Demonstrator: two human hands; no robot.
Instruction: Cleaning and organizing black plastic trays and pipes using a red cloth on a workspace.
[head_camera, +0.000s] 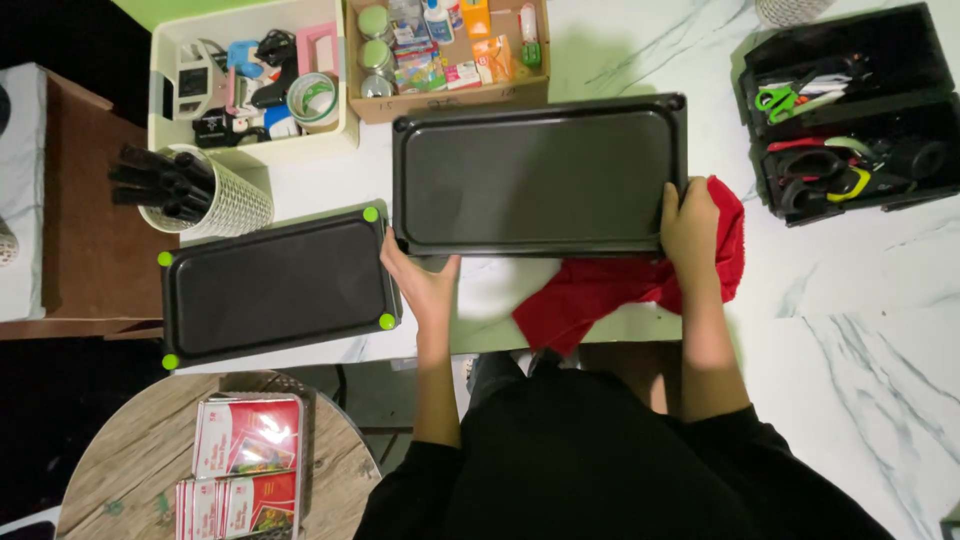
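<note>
1. Black tray (540, 175), rectangular with rounded corners and a raised rim, lies flat on the white marbled bench (850, 290), its long side running left to right, directly in front of the person.
2. Left hand (420, 280) grips the tray at its lower left corner, fingers closed over the rim.
3. Right hand (690, 225) holds the tray's right short edge, fingers curled over the rim; it rests on top of a red cloth (610, 290).
4. Red cloth lies crumpled on the bench, partly under the tray's lower right corner and spreading toward the bench edge nearest the person.
5. Second black tray (275, 290), with green dots at its corners, sits just beside the first on the left, slightly tilted, apart from the left hand by a narrow gap.
6. White patterned cup (235, 205) holding black handles lies tipped behind the second tray.
7. White bin (250, 75) of assorted supplies and a cardboard box (450, 60) of small bottles and packets stand behind the trays.
8. Black organiser (850, 110) with scissors, some green-handled, stands at the far right, well apart from the hands.
9. Round wooden stool (130, 470) at lower left carries red-and-white packets (245, 465).
</note>
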